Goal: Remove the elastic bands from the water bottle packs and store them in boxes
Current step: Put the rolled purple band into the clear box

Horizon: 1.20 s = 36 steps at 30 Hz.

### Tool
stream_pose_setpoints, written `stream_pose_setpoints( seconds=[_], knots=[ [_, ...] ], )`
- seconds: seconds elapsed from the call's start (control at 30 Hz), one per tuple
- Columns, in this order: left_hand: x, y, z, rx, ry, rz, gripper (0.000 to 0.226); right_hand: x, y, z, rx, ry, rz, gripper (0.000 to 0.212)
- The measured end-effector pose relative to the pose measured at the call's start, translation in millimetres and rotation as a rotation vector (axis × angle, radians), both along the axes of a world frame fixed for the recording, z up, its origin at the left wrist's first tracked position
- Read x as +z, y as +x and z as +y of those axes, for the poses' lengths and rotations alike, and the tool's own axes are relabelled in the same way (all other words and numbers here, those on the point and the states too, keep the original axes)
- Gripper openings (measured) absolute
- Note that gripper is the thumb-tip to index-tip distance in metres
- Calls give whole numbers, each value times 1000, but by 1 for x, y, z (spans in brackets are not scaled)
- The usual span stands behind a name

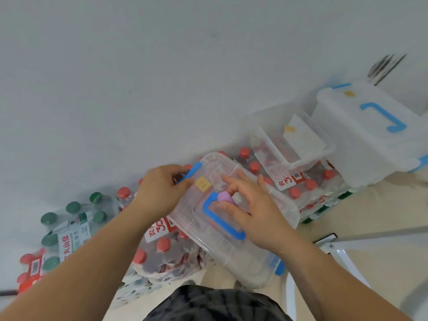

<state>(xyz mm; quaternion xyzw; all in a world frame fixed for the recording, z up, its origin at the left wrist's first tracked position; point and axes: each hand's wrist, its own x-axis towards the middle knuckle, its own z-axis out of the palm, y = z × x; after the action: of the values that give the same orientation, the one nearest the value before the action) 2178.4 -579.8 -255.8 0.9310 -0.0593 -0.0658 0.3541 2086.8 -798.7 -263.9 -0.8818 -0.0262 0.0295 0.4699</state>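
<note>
Fig. 1, head view. My left hand [159,188] curls round the blue latch [191,173] at the far end of the clear box [231,246], thumb and fingers closed on it. My right hand [252,209] lies over the lid by the blue handle [222,225]. Its thumb and middle fingers pinch a purple elastic band [224,197], bunched into a small wad, while the index finger [228,181] sticks out straight and free. The lid sits on the box, and the box rests tilted on a red-capped bottle pack [166,253].

Handling, as I judge it: the band is light, soft and springy, so it needs only a gentle pinch, but it will try to unfurl or flick away if the grip slackens (best kept wadded until it is over the opening). The box looks like thin, stiff, smooth plastic, light for its bulk and liable to slide on the shrink-wrap. I would hold it at the latch or the handle, not by the flat lid. The lid must come up before the band can go in.

Also shown: a green-capped bottle pack [74,218] to the left, an open box [261,144] and a lidded box [361,135] to the right.
</note>
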Motion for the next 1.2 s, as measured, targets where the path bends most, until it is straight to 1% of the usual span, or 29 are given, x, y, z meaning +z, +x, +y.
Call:
stream_pose_setpoints(
  seconds=[0.13, 0.2, 0.33, 0.37, 0.4, 0.43, 0.47, 0.53, 0.57, 0.6, 0.67, 0.73, 0.77, 0.83, 0.93, 1.0, 1.1, 1.2],
  knots=[
    [-5, 13, 21, 87, -234, 148, 13, 1, 8, 19, -40, -1, -3, 14],
    [-5, 20, 31, 111, -265, 177, 11, 1, 15, 30, -61, 6, -9, 12],
    [-3, 36, 46, 136, -202, 186, 20, 0, 25, 44, -61, -33, -42, 12],
    [-3, 39, 49, 128, -147, 167, 17, -1, 27, 45, -57, -38, -50, 12],
    [-2, 41, 52, 106, -61, 107, 10, -1, 30, 46, -58, -38, -53, 12],
    [0, 39, 53, 77, 36, -1, 11, -1, 32, 47, -59, -35, -52, 12],
    [0, 35, 51, 25, 97, -142, 18, -1, 34, 47, -59, -30, -48, 12],
    [7, 16, 41, -165, 92, -389, 27, 2, 40, 48, -58, -4, -37, 12],
    [11, 6, 34, -292, 61, -442, 30, 4, 42, 49, -58, 20, -34, 13],
    [13, -4, 28, -413, 46, -446, 32, 7, 45, 48, -57, 51, -33, 14],
    [13, -13, 18, -545, 125, -381, 35, 14, 46, 45, -62, 101, -28, 16],
    [15, -10, 15, -545, 254, -289, 44, 21, 42, 35, -71, 85, -28, 13],
    [18, -7, 14, -549, 310, -244, 48, 23, 38, 28, -74, 44, -34, 11],
    [23, 0, 11, -600, 381, -202, 51, 26, 27, 12, -66, -55, -31, 13],
    [30, 7, 2, -720, 459, -221, 43, 27, 8, -6, -39, -137, 19, 14],
    [35, 7, -7, -797, 460, -254, 35, 23, -2, -13, -35, -137, 22, 14],
    [35, 4, -18, -930, 437, -370, 17, 16, -11, -18, -50, -116, -5, 12],
    [31, 0, -20, -951, 485, -401, 18, 14, -13, -21, -58, -84, -25, 10]
  ],
)
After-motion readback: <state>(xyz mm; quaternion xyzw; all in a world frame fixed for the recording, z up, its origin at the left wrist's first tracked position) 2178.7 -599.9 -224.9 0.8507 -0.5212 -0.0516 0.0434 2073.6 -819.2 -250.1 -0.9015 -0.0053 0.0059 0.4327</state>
